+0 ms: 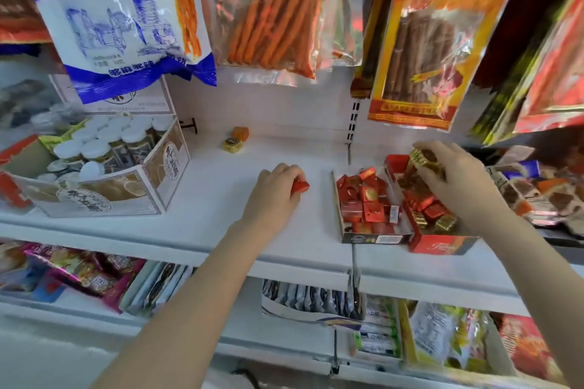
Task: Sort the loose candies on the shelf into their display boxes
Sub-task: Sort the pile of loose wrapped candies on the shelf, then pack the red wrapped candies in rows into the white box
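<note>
Red candy (299,186) sits on the white shelf (221,199), pinched by left hand (278,181); small, light, slick foil, so grip its flat sides. Right hand (452,167) holds gold candies (425,161) over the red box (442,243); two more candies (235,139) wait at the back.

A small shop's snack aisle. Sealed snack bags (271,9) hang above both hands; a white shelf (221,199) under the hands carries open display boxes (376,237) of wrapped sweets, and a lower shelf (284,344) beneath the forearms holds more packets (316,297).
</note>
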A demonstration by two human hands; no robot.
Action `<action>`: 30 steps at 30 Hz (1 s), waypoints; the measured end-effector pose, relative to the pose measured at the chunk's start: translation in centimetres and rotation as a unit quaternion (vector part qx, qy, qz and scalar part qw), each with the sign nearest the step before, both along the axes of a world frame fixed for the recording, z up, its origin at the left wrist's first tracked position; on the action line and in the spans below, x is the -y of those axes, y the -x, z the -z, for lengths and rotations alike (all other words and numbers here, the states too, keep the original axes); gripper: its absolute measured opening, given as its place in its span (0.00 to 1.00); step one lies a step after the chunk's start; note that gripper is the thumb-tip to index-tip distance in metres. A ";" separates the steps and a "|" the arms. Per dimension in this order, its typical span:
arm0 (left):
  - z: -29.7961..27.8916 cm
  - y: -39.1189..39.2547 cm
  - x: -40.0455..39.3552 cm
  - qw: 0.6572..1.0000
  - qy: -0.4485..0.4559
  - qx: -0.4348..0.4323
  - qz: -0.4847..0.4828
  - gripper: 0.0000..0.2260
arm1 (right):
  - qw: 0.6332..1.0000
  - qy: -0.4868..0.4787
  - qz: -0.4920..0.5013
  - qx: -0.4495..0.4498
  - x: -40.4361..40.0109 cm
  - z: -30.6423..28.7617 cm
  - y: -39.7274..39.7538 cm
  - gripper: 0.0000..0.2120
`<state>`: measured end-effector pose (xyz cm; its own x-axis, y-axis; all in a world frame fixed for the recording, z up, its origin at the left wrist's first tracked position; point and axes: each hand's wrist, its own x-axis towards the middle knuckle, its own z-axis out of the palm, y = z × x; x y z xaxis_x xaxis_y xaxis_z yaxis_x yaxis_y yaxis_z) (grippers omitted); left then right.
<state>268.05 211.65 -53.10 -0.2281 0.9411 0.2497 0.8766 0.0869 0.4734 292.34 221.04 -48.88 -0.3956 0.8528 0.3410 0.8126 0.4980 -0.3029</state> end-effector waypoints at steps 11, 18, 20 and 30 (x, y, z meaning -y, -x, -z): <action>-2.2 -5.7 -0.9 0.989 0.001 0.101 0.111 0.16 | 0.993 0.058 0.070 -0.076 -0.8 1.8 -0.7 0.15; -1.8 -7.6 -2.2 0.982 0.017 0.112 0.150 0.23 | 0.999 0.028 -0.030 -0.025 -0.3 1.2 -1.8 0.12; -1.5 -8.0 -2.5 0.985 0.007 0.113 0.133 0.24 | 0.998 0.015 -0.053 -0.019 0.3 1.2 -1.8 0.13; -0.4 -4.4 -2.0 0.995 -0.024 0.090 0.031 0.18 | 0.989 0.026 -0.138 -0.045 2.6 0.8 2.1 0.14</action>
